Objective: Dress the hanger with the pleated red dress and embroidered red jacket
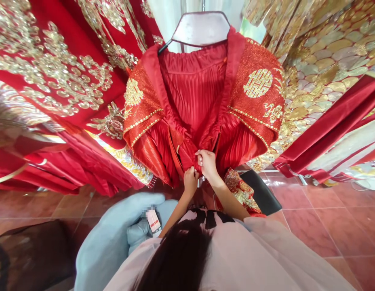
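A red pleated skirt (195, 91) with gold embroidered panels hangs by its gathered waistband from a dark-framed hanger (202, 29). At the low front point of that waistband, my left hand (191, 181) has its fingers curled on the red cloth. Just above and to the right, my right hand (207, 162) pinches the same edge, thumb and fingers together. The two hands are close to each other, and the cloth inside the fingers is mostly hidden.
Red garments with beadwork (66, 72) hang on the left, and gold-scaled garments (327, 68) on the right. A light blue chair (99, 238) stands at my lower left with a phone-like item (153, 220) on it. A black flat object (262, 192) and red embroidered cloth (240, 190) lie lower right.
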A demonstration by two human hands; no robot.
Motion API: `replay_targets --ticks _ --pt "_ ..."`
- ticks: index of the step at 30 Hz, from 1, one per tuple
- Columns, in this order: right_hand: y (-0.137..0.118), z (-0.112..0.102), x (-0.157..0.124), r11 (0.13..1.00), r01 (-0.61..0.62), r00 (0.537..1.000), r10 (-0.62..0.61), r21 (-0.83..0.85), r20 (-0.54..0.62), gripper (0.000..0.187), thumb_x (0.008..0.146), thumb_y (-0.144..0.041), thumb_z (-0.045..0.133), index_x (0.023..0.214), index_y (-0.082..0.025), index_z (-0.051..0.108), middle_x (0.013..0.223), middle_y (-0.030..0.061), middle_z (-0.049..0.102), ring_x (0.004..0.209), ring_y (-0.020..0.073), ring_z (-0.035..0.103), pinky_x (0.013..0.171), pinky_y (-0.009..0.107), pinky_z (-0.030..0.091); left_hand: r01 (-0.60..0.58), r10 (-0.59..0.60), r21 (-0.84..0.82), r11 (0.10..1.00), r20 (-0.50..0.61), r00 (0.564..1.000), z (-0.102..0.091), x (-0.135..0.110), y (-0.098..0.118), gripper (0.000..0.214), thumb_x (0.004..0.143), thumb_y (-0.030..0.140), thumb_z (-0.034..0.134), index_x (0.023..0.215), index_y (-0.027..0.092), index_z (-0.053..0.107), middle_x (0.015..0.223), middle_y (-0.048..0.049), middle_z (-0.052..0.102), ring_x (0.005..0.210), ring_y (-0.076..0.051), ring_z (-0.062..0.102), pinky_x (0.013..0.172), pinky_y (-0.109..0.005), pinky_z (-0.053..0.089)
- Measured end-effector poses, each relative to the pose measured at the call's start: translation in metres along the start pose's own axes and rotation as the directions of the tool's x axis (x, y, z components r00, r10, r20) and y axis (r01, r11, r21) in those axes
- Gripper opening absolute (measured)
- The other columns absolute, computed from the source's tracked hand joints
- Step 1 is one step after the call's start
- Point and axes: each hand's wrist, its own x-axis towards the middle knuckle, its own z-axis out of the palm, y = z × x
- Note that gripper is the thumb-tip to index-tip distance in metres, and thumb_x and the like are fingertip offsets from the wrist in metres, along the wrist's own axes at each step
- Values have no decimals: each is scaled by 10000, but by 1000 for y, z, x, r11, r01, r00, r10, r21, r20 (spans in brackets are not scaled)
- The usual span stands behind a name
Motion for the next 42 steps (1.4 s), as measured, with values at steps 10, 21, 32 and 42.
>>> replay_targets --ticks 10,21,32,42 --pt "6 -1 -12 966 185 980 -168 -180 103 188 630 -297 538 499 -163 519 378 -69 369 384 43 284 419 207 216 -76 115 127 989 -336 935 -20 37 22 212 808 313 525 924 137 551 999 -179 570 963 -313 518 839 -405 354" --pt "6 11 23 995 73 997 -71 -69 38 189 627 -184 507 447 -171 451 341 -73 353 342 38 283 408 203 238 -111 122 141 984 -67 990 -3 77 22 104 775 133 505 688 171 548 688 -104 592 695 -269 565 705 -376 389" --pt "-43 53 13 966 253 968 -252 -53 18 188 711 -243 501 557 -140 533 376 -71 360 332 23 245 358 184 148 -142 154 99 985 -128 980 -4 51 22 203 826 216 470 624 198 488 599 -85 529 604 -234 540 629 -341 412" --pt "-79 65 -1 869 478 873 -453 -131 179 229 757 -260 471 552 -159 492 385 -77 336 353 20 275 385 154 179 -182 191 80 980 -129 973 -47 66 53 316 938 344 407 684 189 513 680 -77 560 662 -216 549 628 -290 374"
